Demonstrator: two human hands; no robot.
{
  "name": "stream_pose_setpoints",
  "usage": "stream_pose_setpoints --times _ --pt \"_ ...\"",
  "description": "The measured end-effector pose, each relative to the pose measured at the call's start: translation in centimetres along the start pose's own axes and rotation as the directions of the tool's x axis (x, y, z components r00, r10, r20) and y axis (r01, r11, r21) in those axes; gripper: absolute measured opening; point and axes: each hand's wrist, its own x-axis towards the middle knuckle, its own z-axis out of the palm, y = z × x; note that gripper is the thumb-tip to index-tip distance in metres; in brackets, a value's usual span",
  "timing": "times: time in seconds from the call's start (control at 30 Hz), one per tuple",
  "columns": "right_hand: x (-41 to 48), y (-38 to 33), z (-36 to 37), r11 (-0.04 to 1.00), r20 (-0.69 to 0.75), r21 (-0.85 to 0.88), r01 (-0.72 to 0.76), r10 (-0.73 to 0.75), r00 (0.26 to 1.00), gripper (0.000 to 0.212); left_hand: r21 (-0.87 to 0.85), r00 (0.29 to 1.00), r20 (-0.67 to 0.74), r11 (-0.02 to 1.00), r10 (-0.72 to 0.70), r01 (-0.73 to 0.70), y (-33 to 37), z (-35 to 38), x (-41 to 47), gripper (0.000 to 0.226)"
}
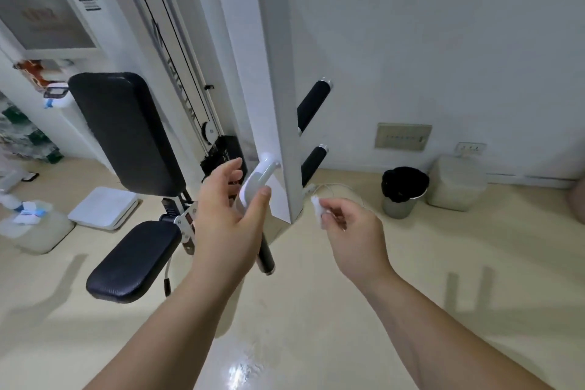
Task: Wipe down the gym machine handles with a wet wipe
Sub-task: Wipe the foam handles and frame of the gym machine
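Left hand (228, 209) open, right hand (354, 225) pinching one wet wipe (316, 204), three black handles (313, 104)

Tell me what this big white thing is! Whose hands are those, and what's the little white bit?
The picture comes from a camera worn on a person's head, so you are looking down at that person's own two hands. The big white thing is a gym machine for exercising. It has a black back pad and a black seat. Black handles stick out from its post: a near handle by the hands, and an upper handle and a lower handle on the far side. The left hand is open around the near handle's white part, thumb against it. The right hand pinches a small wet wipe for cleaning. A bin stands on the floor.
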Motion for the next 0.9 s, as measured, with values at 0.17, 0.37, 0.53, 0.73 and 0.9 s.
stream_pose_setpoints --times 0.17,0.37,0.53,0.73,0.9 --pt "3.3 -3.5 -0.8 0.997 -0.094 -0.053 0.058 -0.063 0.994 0.025 0.027 0.969 -0.022 0.969 0.245 -0.244 2.1 0.9 3.1 0.058" --pt "5.0 -4.4 -1.7 0.989 -0.139 -0.086 0.122 -0.133 0.981 0.030 0.251 0.734 -0.145 0.742 0.663 -0.621 2.9 2.6 4.2 0.033" --pt "7.0 -3.6 -2.9 0.994 -0.128 -0.028 0.110 -0.113 0.985 0.034 0.304 0.707 -0.157 0.715 0.690 -0.630 2.7 4.1 4.5 0.020" --pt "11.9 -3.1 -3.7 0.957 0.007 -0.018 0.290 -0.290 0.957 0.038 0.359 0.768 -0.175 0.766 0.616 -0.533 3.8 8.1 3.4 0.024" --pt "16.1 -2.9 -6.1 0.837 0.150 -0.049 0.544 -0.533 0.833 0.024 0.515 0.818 -0.249 0.786 0.519 -0.341 4.3 11.4 3.2 0.028"
